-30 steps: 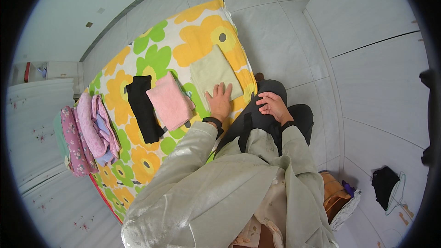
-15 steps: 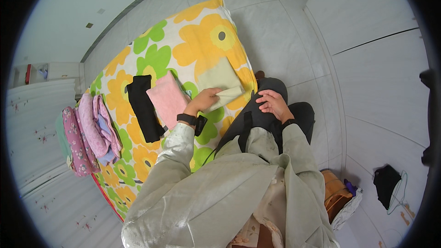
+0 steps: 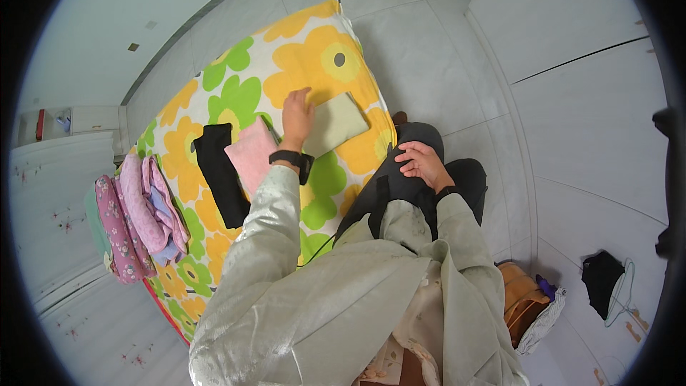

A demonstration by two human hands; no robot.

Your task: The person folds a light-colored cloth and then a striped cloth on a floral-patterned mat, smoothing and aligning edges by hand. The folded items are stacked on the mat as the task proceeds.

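A pale green garment (image 3: 339, 121), folded into a flat rectangle, lies on the flowered bedspread (image 3: 250, 61) near the bed's right edge. My left hand (image 3: 297, 121) is over the bed at the garment's left side, fingers stretched out and nothing held. Whether its edge touches the cloth I cannot tell. Partly behind my left wrist is a folded pink garment (image 3: 249, 151), and left of that a black one (image 3: 220, 171) folded into a long strip. My right hand (image 3: 421, 162) rests on my dark-trousered thigh, empty, with its fingers loosely bent and apart.
Bulky pink and purple bedding (image 3: 136, 207) is heaped at the bed's left end. On my right stand pale cabinet doors (image 3: 586, 107). A brown bag (image 3: 519, 299) sits at lower right, near a black cloth (image 3: 602, 282) beside a hanger (image 3: 623, 293).
My left hand has let go of the pale green garment's near edge and moved up and left. That garment now lies folded smaller and flat. My right hand stays on my thigh.
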